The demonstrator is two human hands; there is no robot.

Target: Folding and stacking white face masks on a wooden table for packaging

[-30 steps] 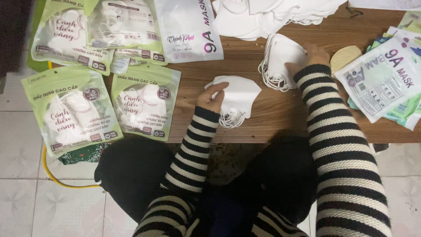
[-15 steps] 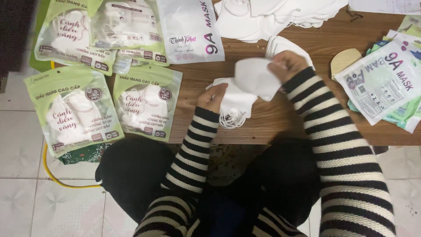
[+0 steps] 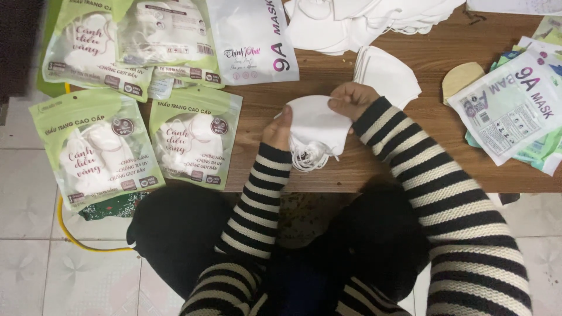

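- Fingers of the left hand (image 3: 278,130) pinched the left edge of a small stack of white masks (image 3: 316,126), thumb on top; the right hand (image 3: 351,99) gripped the stack's upper right corner, fingers curled over it. Both hands were closed on the same stack.
- Stack was held just over the wooden table (image 3: 410,169), near its front edge; I could not tell whether its underside touched the wood.
- Ear loops (image 3: 307,158) hung in a loose tangle below the stack. As I judged it, they could catch on a sleeve or on each other if the hands pulled apart, dragging one mask out of line.
- Grip was only at two edges, so the middle layers looked free to slide; a tilt toward the lap could have let one slip off the table edge to the floor.
- Folded masks (image 3: 383,73) lay just beyond the right hand, and a bigger heap (image 3: 351,20) behind them; a careless reach could have knocked either askew or mixed counts.
- Green packs (image 3: 196,137) lay to the left, one (image 3: 96,149) overhanging the table edge. I thought a nudge from the left elbow might tip it off.
- White pouch (image 3: 252,41) sat above the hands, and more pouches (image 3: 512,108) were fanned at the right beside a tan oval piece (image 3: 461,79); that fan looked loosely piled and could slide if brushed by the right sleeve.
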